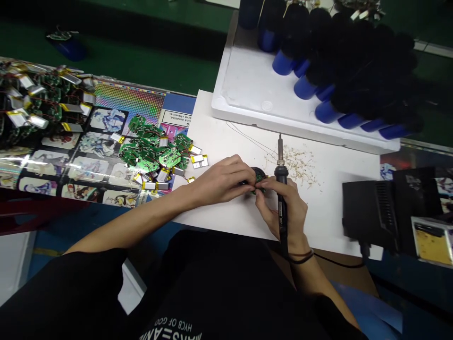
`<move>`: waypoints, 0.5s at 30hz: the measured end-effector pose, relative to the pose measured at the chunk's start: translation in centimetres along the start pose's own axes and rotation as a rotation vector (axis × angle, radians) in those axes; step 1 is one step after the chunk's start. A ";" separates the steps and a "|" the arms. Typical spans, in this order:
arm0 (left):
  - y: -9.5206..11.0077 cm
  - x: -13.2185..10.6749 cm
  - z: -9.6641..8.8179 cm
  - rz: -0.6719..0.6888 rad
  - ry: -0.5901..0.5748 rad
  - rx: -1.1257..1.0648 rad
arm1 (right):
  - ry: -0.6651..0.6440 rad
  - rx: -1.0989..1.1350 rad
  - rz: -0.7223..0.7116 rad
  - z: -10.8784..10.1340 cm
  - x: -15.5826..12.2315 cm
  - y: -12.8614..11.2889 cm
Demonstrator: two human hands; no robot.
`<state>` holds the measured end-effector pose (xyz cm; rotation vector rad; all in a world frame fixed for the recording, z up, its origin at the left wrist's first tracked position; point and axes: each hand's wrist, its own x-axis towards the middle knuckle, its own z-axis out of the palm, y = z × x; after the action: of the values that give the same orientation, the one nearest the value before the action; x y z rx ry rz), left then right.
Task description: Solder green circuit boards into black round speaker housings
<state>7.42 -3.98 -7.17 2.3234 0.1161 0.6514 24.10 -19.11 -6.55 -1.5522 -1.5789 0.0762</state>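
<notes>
My left hand (230, 180) is closed, its fingertips pinching the edge of a small green circuit board (259, 176) in a round black part. My right hand (292, 208) meets it there, thumb and forefinger touching the same board. A black soldering iron (281, 179) rests in my right hand, its metal tip pointing away from me and clear of the board. The fingers hide most of the board. Beneath both hands lies a white sheet (226, 215).
Left of the sheet is a pile of green boards with battery cells (152, 151); a larger heap (46, 99) lies farther left. A white foam tray (247, 80) holds several blue-and-black cylinders (304, 87). Solder wire (251, 138) and crumbs (300, 165) lie near a black box (368, 208).
</notes>
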 end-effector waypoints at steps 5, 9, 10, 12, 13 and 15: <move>-0.3 0.0 0.1 -0.008 -0.005 -0.027 | 0.049 -0.036 0.037 0.4 0.0 -0.3; -0.3 -0.1 0.1 -0.025 -0.016 -0.040 | 0.048 -0.067 0.032 0.5 0.0 -0.3; -0.3 -0.1 0.1 -0.026 -0.019 -0.042 | 0.046 -0.068 0.026 0.5 0.0 -0.3; -0.3 -0.1 0.0 -0.025 -0.026 -0.045 | 0.035 -0.069 0.017 0.5 0.1 -0.2; -0.3 -0.1 0.0 -0.021 -0.030 -0.048 | 0.025 -0.070 0.017 0.5 0.1 -0.2; -0.2 0.0 -0.1 -0.012 -0.034 -0.050 | 0.000 -0.069 0.018 0.3 0.2 -0.3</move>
<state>7.39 -3.80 -7.28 2.2834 0.0964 0.6016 23.75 -18.85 -6.46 -1.6196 -1.5829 0.0318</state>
